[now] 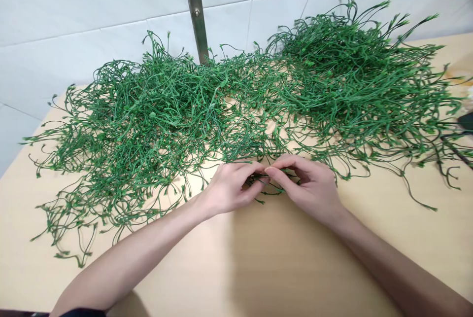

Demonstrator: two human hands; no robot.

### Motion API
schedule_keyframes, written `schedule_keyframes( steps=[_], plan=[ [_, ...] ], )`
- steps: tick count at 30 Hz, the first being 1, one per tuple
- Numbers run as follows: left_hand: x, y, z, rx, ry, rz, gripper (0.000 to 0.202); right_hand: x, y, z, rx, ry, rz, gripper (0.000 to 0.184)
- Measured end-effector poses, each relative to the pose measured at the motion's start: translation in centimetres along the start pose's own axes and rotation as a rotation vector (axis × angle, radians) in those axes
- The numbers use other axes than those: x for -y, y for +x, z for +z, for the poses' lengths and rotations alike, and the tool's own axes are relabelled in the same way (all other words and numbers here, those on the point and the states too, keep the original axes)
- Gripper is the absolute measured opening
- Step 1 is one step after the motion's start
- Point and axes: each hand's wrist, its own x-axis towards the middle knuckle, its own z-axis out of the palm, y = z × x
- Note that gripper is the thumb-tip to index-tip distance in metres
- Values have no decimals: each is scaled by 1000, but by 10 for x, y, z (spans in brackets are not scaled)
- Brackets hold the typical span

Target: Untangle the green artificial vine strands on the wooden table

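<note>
Two big tangled heaps of green plastic stems lie across a pale wooden table [258,258]: a left heap [148,115] and a right heap [351,70]. My left hand [231,186] and my right hand [308,184] meet at the middle front of the heaps. Both hands have their fingers curled and pinch a small green stem piece [268,179] between their fingertips. The piece is mostly hidden by the fingers.
A metal post [195,9] stands behind the heaps against a white tiled wall [74,1]. A dark object [466,122] sits at the right table edge. Loose stems trail toward the table's left and right edges.
</note>
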Motion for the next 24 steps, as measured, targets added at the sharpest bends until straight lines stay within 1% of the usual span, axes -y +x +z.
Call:
schedule_keyframes(
  steps=[9, 15, 24],
  plan=[
    [1, 0, -1, 24, 33, -10, 14, 6, 3, -1, 7, -17, -5, 9],
    [1, 0, -1, 14, 15, -5, 15, 5, 3, 0, 13, -22, -8, 8],
    [1, 0, -1, 45, 36, -22, 9, 2, 2, 0, 27, -44, -8, 7]
  ],
)
